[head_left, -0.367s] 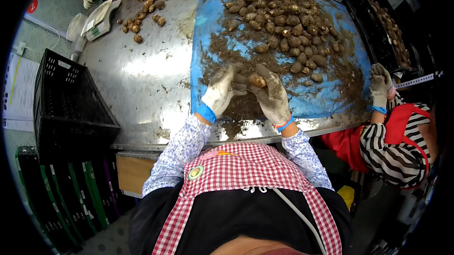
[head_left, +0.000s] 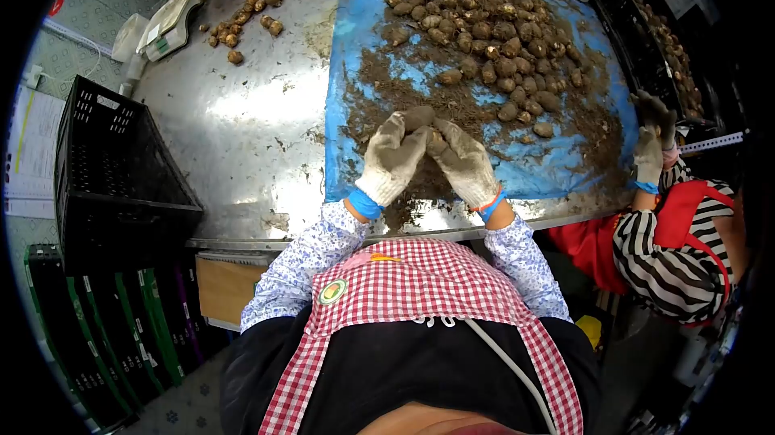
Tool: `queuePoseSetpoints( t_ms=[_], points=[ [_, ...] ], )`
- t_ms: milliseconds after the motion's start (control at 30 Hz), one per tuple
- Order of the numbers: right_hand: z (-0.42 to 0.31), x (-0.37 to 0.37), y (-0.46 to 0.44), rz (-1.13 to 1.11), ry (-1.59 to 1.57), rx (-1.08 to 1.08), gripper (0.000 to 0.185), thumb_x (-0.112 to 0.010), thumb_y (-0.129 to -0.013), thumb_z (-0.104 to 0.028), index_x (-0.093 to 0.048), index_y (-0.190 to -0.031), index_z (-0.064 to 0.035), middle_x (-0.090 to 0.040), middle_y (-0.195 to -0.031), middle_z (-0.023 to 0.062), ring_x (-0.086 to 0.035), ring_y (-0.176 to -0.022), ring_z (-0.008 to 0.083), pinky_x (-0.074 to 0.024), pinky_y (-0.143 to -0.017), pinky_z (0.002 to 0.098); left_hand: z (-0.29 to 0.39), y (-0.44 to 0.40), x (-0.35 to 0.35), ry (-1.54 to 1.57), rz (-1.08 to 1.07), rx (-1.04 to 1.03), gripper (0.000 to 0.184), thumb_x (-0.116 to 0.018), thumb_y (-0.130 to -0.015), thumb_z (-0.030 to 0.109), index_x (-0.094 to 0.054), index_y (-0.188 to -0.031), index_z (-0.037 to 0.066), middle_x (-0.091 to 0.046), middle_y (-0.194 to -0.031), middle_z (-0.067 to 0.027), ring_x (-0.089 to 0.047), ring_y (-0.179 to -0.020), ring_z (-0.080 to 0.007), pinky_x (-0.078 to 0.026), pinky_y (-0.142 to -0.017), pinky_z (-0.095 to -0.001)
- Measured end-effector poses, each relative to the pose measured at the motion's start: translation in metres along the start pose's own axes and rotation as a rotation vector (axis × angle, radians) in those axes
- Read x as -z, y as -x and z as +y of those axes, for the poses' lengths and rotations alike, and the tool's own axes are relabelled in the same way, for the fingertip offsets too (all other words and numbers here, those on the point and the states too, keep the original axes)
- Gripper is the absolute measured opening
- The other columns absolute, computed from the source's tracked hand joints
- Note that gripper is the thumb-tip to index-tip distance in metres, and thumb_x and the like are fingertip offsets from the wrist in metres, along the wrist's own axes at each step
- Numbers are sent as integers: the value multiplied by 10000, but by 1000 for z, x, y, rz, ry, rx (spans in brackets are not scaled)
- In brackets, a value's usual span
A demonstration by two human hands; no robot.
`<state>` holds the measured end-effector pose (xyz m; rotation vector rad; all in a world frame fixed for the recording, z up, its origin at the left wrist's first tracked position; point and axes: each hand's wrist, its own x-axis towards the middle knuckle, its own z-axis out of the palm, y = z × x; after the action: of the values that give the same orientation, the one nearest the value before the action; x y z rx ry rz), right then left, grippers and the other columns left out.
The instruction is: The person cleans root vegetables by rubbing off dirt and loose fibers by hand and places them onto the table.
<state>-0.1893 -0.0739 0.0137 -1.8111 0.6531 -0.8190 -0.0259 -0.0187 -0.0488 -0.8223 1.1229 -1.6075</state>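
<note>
Left hand: the left hand (head_left: 393,162), gloved, is curled, its thumb and fingers closed on the dark tuber (head_left: 418,118)
Right hand: the right hand (head_left: 468,162), gloved, is bent inward with fingertips close to the left hand's, and seems closed on the lighter tuber (head_left: 437,144), partly hidden by fingers
Dark tuber place: at the left hand's fingertips, just ahead of the gap between the hands, over the soil (head_left: 387,72) on the blue sheet (head_left: 529,173)
Weight and feel: likely light enough for one hand, firm and stiff, with a rough, dirty skin; my judgement
Slip and damage: the soil may crumble and make it roll in a glove; the flesh probably bears a steady grip but could bruise under a hard squeeze
Where to hold: around the thick middle, thumb on the near side and fingers on the far side
Long axis: the dark tuber's runs roughly sideways, across the left hand's fingertips
Which way it points: cannot tell root end from top end; the lighter tuber's axis is too covered to read
Farther from the right hand: the heap of tubers (head_left: 510,48) lies ahead and to the right, on the sheet over the bench (head_left: 242,136)
</note>
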Motion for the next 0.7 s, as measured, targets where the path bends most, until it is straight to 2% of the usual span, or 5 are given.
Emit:
queuePoseSetpoints(
  t_ms=[133, 233, 367, 433, 700],
  points=[
    [39, -1, 6, 60, 486, 475, 418, -683, -829, -73, -564, -1223, -1, -615, -1160, 138, -614, -989, 212, -512, -818, 296, -91, -8, -19, -2418, 411, -703, 360, -531, -910, 101, -488, -1254, 3, -572, -1149, -129, -520, -1163, -209, -447, -1007, -337],
    [24, -13, 3, 78, 334, 455, 407, -707, -782, -20, -585, -1169, 20, -632, -1089, 124, -623, -941, 193, -535, -774, 313, -39, 1, -17, -3062, -193, -819, 322, -457, -930, 28, -533, -1241, 69, -628, -1095, -115, -652, -927, -223, -566, -807, -309],
    [22, -16, 6, 209, 22, 215, 326, -691, -794, -24, -605, -1106, 17, -629, -1045, 123, -624, -921, 194, -537, -767, 315, -16, 0, -21, -1966, 101, -316, 313, -415, -998, 184, -512, -1237, 6, -632, -1027, -101, -643, -898, -164, -590, -771, -301],
    [17, -13, 8, 295, 65, 113, 250, -637, -839, -36, -613, -1085, -1, -628, -1007, 131, -625, -901, 203, -533, -766, 315, 1, 5, -15, -2548, 4, -244, 276, -423, -988, 134, -523, -1201, -8, -625, -1028, -96, -641, -889, -167, -592, -765, -308],
    [54, 1, -4, 209, 556, 87, 144, -560, -895, -77, -614, -988, 19, -641, -924, 141, -625, -785, 239, -512, -696, 311, 38, -1, 24, -1948, 255, -469, 324, -516, -908, 82, -506, -1229, 41, -579, -1113, -118, -613, -900, -149, -518, -741, -235]
  ],
)
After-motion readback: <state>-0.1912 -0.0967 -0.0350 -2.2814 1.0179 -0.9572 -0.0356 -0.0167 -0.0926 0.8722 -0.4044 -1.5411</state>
